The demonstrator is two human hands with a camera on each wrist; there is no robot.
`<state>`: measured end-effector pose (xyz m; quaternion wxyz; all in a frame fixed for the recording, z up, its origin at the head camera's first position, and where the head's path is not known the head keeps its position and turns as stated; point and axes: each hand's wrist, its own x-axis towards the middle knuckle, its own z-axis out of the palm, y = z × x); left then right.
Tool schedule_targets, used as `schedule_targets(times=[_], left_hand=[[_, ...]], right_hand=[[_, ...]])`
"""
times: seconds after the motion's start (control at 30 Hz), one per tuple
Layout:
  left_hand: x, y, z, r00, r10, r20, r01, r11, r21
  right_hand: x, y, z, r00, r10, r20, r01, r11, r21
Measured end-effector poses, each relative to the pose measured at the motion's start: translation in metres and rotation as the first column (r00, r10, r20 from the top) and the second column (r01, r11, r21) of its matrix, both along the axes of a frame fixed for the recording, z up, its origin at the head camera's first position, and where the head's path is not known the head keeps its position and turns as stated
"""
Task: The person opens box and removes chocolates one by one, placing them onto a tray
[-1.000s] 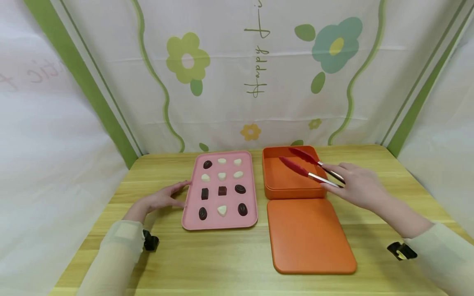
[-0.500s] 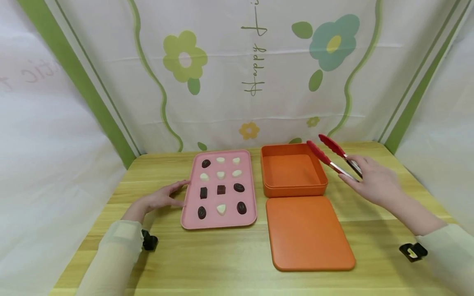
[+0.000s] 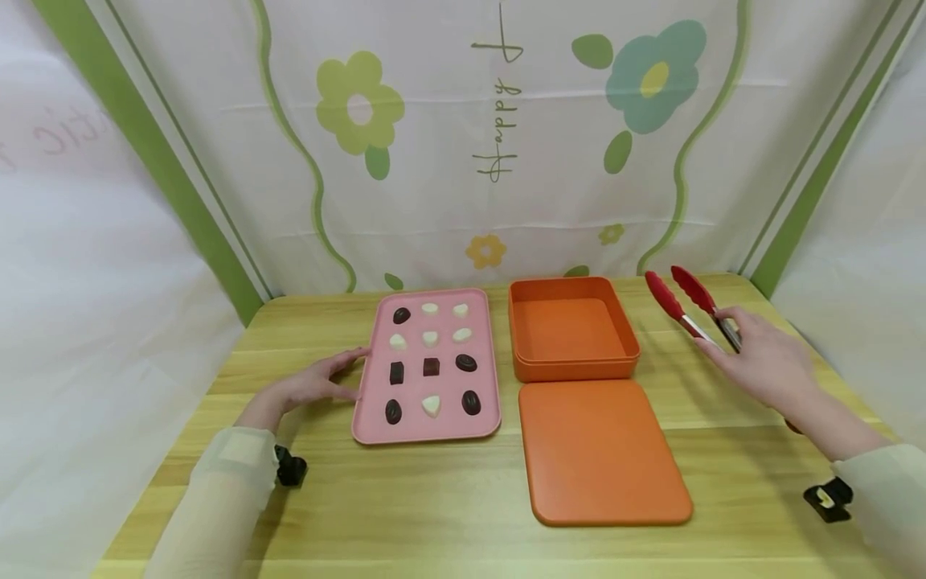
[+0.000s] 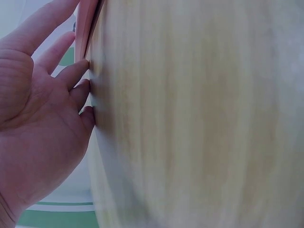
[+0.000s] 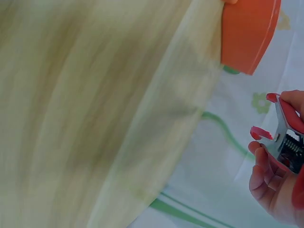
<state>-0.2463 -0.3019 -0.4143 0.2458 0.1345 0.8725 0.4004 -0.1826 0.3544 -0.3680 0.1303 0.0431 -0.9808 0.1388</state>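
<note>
A pink tray (image 3: 448, 386) bears rows of dark chocolates (image 3: 466, 363) and white chocolates (image 3: 431, 406). My left hand (image 3: 311, 384) touches its left edge with fingers and thumb spread; the left wrist view shows that hand (image 4: 47, 104) at the tray rim (image 4: 85, 23). My right hand (image 3: 770, 362) grips metal tongs with red tips (image 3: 664, 296), held above the table right of the orange box (image 3: 575, 370). The tong tips stand apart with nothing between them. In the right wrist view the hand (image 5: 278, 187) wraps the tongs (image 5: 289, 118), partly cut off by the frame.
An orange lid (image 3: 608, 458) lies flat on the wooden table (image 3: 434, 507), in front of the box and touching or nearly touching it. Behind the table hangs a flowered white curtain (image 3: 448, 201), with more white cloth at both sides.
My right hand has carried the tongs rightward, from over the orange box to beyond its right side. The left hand has stayed at the tray's edge.
</note>
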Motion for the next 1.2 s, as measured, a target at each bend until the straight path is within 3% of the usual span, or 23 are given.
schedule_targets(times=[0.47,1.2], left_hand=[[-0.001,-0.001,-0.001,1.000,-0.004,0.000,0.004,1.000,-0.002],[0.000,0.000,0.000,1.000,0.000,0.014,0.000,1.000,0.013]], right_hand=[[-0.008,0.020,-0.017,0.994,-0.071,0.088,0.073,0.997,-0.027],[-0.029,0.018,-0.042,0.979,-0.009,0.204,0.015,1.000,-0.027]])
